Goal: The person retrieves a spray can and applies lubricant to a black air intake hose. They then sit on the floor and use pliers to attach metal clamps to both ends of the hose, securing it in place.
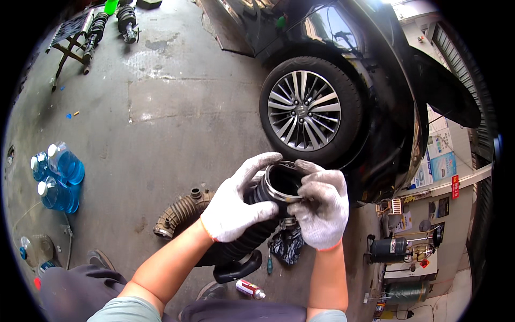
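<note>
My left hand [230, 206], in a white knit glove, is wrapped round the end of a black ribbed air hose [241, 244], thumb on the near side. The hose's round mouth faces up, with a metal band clamp [276, 193] around its rim. At the right side of that rim, the curled fingers of my gloved right hand [324, 206] pinch the clamp; the exact spot is partly hidden. The hose's lower part runs down behind my left wrist. A brown, dusty ribbed hose [182, 212] lies on the floor left of my left hand.
A black car's wheel [303, 111] stands just beyond my hands. On the floor are a black plastic bag [288, 246], a screwdriver [270, 265] and a spray can [250, 289]. Jugs of blue liquid [56, 196] stand left; shock absorbers [127, 24] lie far left. A compressor [389, 249] is at right.
</note>
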A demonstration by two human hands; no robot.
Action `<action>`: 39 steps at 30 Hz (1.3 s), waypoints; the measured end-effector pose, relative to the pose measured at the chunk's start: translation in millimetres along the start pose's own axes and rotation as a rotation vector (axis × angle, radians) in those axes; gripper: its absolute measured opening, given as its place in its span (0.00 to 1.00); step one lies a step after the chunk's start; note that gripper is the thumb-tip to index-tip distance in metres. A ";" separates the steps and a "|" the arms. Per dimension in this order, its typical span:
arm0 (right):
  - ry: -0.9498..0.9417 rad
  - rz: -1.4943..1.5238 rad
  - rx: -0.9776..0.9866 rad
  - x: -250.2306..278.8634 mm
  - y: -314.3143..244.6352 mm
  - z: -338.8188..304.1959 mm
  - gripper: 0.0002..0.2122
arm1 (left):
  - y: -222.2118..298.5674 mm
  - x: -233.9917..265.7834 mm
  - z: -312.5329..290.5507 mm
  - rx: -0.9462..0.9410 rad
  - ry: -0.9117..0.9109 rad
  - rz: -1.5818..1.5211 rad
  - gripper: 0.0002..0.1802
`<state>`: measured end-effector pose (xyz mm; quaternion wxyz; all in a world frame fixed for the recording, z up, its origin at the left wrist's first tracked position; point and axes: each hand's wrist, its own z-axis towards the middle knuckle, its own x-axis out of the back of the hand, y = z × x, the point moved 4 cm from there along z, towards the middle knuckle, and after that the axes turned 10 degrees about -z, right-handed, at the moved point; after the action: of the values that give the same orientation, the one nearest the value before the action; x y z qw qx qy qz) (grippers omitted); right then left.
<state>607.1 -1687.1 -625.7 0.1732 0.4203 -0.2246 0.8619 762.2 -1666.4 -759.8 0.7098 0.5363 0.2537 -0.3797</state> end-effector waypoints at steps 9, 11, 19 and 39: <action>0.079 0.367 -0.036 15.0 2.2 1.8 0.19 | 67.9 -25.0 -4.0 -0.787 0.061 0.890 0.45; 0.154 0.543 -0.107 8.4 15.4 -6.7 0.19 | 75.8 -31.7 -4.5 -0.794 0.036 0.994 0.44; 0.357 0.374 -0.132 -6.1 5.7 5.3 0.14 | 76.7 -40.9 -4.9 -0.864 0.047 1.190 0.37; 0.023 -0.193 -0.230 -15.3 -8.3 17.1 0.08 | 34.7 -12.3 8.6 -0.359 -0.006 0.941 0.41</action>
<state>631.2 -1690.9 -626.7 0.3048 0.4075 -0.2786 0.8145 782.7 -1666.6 -728.1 0.8857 0.4612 0.0438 0.0295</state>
